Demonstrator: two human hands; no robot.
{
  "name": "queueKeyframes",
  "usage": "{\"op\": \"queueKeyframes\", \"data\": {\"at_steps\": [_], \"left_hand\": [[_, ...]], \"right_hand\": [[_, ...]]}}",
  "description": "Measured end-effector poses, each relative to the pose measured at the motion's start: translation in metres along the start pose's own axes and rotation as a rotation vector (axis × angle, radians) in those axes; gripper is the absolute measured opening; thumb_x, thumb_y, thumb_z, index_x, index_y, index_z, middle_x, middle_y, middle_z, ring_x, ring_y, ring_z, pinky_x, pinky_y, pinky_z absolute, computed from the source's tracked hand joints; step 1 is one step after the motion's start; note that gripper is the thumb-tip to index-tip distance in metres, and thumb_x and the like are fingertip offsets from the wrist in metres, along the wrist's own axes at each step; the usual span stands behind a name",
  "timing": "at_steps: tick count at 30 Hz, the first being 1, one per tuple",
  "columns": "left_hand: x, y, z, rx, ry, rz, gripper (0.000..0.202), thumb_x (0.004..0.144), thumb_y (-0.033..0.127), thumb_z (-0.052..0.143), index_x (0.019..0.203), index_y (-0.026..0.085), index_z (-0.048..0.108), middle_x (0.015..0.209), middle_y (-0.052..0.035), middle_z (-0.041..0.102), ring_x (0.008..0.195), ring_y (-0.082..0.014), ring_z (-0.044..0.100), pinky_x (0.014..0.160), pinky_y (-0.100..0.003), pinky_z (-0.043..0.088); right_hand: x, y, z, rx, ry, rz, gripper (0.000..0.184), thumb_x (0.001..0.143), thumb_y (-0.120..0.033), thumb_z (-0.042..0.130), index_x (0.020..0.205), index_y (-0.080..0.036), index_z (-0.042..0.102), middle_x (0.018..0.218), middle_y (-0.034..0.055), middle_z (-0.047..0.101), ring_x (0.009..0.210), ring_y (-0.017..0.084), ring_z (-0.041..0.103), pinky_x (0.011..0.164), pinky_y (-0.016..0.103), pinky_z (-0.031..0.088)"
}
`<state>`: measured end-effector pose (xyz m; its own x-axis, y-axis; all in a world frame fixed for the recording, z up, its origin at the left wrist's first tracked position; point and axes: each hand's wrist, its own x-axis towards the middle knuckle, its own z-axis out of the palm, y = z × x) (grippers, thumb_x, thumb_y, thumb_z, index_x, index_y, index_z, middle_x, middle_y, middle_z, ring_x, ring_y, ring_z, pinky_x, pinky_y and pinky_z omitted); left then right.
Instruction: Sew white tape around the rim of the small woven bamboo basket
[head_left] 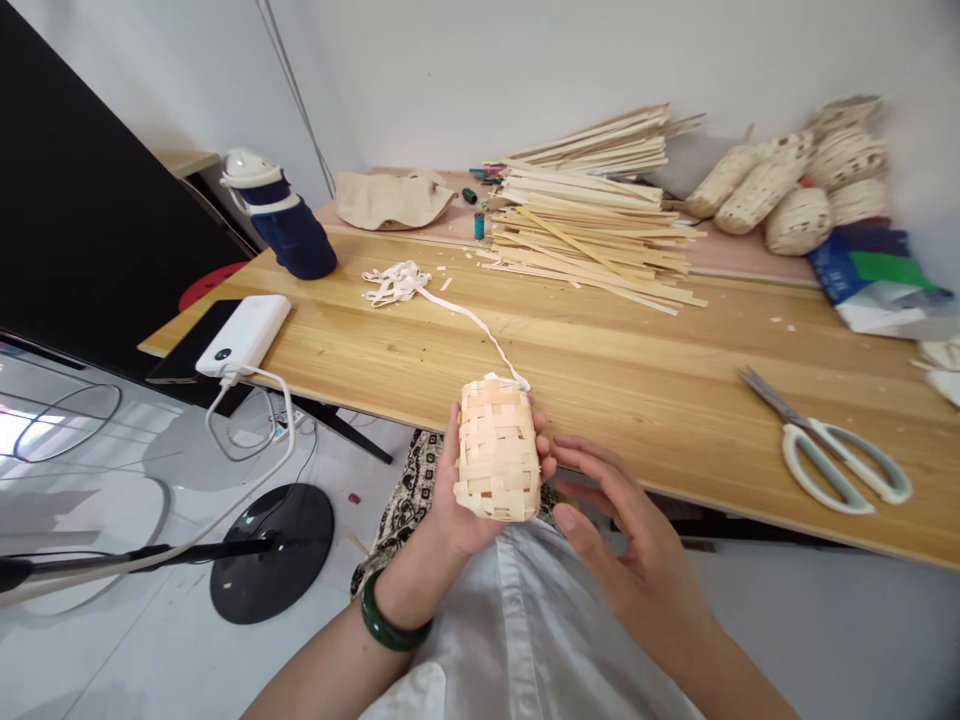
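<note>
A small woven basket of pale flat strips rests in my left hand, whose fingers wrap round it from below. From the basket's far rim a white ribbon runs across the table to a loose tangle. My right hand hovers just right of the basket, fingers spread and apart from it, holding nothing. A dark green bangle circles my left wrist.
On the wooden table lie scissors at right and bundled strips behind. Several woven pieces are piled at back right. At left are a blue bottle, a white power bank with a cable, and a thread spool farther back.
</note>
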<state>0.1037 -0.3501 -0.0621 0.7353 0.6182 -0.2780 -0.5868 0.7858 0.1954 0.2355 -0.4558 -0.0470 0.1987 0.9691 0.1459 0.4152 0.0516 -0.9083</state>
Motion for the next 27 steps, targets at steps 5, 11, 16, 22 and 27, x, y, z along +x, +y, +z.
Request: {"op": "queueKeyframes", "data": {"at_steps": [5, 11, 16, 22, 27], "left_hand": [[0.000, -0.001, 0.010, 0.002, 0.080, 0.048, 0.066, 0.097, 0.063, 0.033, 0.115, 0.009, 0.066, 0.096, -0.0119, 0.072, 0.082, -0.0207, 0.069, 0.081, -0.034, 0.055], [-0.002, 0.002, 0.017, 0.098, 0.109, 0.111, 0.063, 0.097, 0.062, 0.034, 0.107, 0.011, 0.069, 0.096, -0.0109, 0.073, 0.081, -0.0226, 0.069, 0.082, -0.038, 0.054], [-0.001, 0.003, 0.021, 0.119, 0.157, 0.172, 0.063, 0.098, 0.062, 0.032, 0.106, 0.011, 0.069, 0.092, -0.0107, 0.073, 0.083, -0.0237, 0.069, 0.085, -0.039, 0.053], [-0.005, -0.001, 0.034, 0.207, 0.304, 0.270, 0.051, 0.100, 0.051, 0.036, 0.117, 0.012, 0.064, 0.105, -0.0114, 0.073, 0.108, -0.0291, 0.066, 0.097, -0.041, 0.049], [-0.009, -0.008, 0.036, 0.334, 0.229, 0.355, 0.044, 0.100, 0.043, 0.038, 0.122, 0.013, 0.061, 0.124, -0.0116, 0.068, 0.126, -0.0308, 0.056, 0.104, -0.041, 0.045]], "right_hand": [[0.001, -0.002, 0.002, -0.009, 0.028, -0.032, 0.037, 0.096, -0.036, 0.056, 0.131, -0.026, 0.056, 0.142, 0.0091, 0.052, 0.127, 0.024, 0.055, 0.102, 0.040, 0.054], [0.001, 0.003, 0.002, -0.012, 0.081, -0.024, 0.035, 0.096, -0.035, 0.055, 0.130, -0.026, 0.056, 0.139, 0.0083, 0.054, 0.127, 0.023, 0.056, 0.101, 0.037, 0.055], [-0.002, 0.005, 0.003, -0.002, 0.109, -0.021, 0.033, 0.098, -0.033, 0.054, 0.130, -0.028, 0.056, 0.138, 0.0065, 0.056, 0.121, 0.020, 0.060, 0.101, 0.035, 0.055], [0.001, 0.002, 0.006, 0.146, 0.094, 0.078, 0.041, 0.094, -0.040, 0.060, 0.133, -0.029, 0.054, 0.141, 0.0071, 0.056, 0.126, 0.024, 0.057, 0.107, 0.040, 0.049], [0.009, 0.001, 0.016, 0.445, 0.068, 0.221, 0.047, 0.087, -0.041, 0.069, 0.131, -0.029, 0.056, 0.136, 0.0076, 0.062, 0.122, 0.025, 0.061, 0.105, 0.041, 0.051]]}}
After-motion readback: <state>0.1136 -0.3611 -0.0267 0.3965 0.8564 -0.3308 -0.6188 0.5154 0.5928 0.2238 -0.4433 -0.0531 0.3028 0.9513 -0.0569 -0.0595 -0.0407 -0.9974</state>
